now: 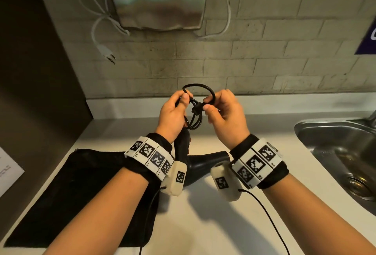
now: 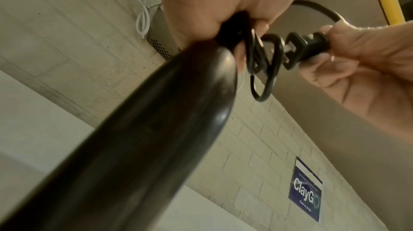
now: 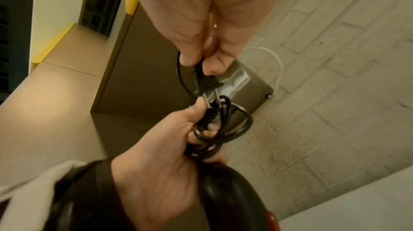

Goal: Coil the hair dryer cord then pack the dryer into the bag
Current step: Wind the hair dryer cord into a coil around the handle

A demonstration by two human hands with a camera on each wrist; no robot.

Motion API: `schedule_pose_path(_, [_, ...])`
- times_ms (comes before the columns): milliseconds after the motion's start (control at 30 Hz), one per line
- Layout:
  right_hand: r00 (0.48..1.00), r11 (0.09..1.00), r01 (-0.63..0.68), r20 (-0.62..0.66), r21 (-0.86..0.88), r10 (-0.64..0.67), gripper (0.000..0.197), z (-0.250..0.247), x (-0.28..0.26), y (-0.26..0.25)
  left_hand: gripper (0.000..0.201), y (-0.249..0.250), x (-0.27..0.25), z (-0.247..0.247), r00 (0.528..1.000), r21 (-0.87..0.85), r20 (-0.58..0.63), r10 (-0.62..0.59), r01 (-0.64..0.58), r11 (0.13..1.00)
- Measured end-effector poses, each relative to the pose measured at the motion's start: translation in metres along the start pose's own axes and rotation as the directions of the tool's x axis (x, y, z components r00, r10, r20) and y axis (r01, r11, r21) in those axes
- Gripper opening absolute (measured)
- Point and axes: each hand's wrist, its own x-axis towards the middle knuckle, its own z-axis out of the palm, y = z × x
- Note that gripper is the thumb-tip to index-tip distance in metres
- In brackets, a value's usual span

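1. The wrists and their bands cover much of the hair dryer point(image 1: 200, 164) in the head view.
2. The left forearm hides part of the black bag point(image 1: 81, 189).
3. The picture's right edge cuts the sink point(image 1: 333, 149) and the blue sign point(image 1: 369, 39).

A black bag point(image 1: 81, 189) lies flat on the white counter point(image 1: 203, 224).
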Motion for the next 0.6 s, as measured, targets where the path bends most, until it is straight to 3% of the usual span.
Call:
schedule_pose_path(167, [0.999,0.995,0.036,-0.028,-0.090,-0.039,0.005,0.010,-0.005,0.008,0.024,0.001,-0.002,0.006,1.000,-0.004,0.024,-0.006,0.006,1.000])
schedule_pose_path(300, [0.997,0.978,0.068,0.049,-0.195,-0.060,0.005,0.013,-0.009,0.012,0.015,0.001,-0.002,0.007,1.000,-0.007,0.008,-0.001,0.002,1.000])
schedule_pose_path(600, [0.986,0.965,0.141,0.121,-0.221,-0.117,0.005,0.014,-0.014,0.019,0.020,0.000,0.000,0.004,0.996,-0.027,0.086,0.035,-0.033,0.999])
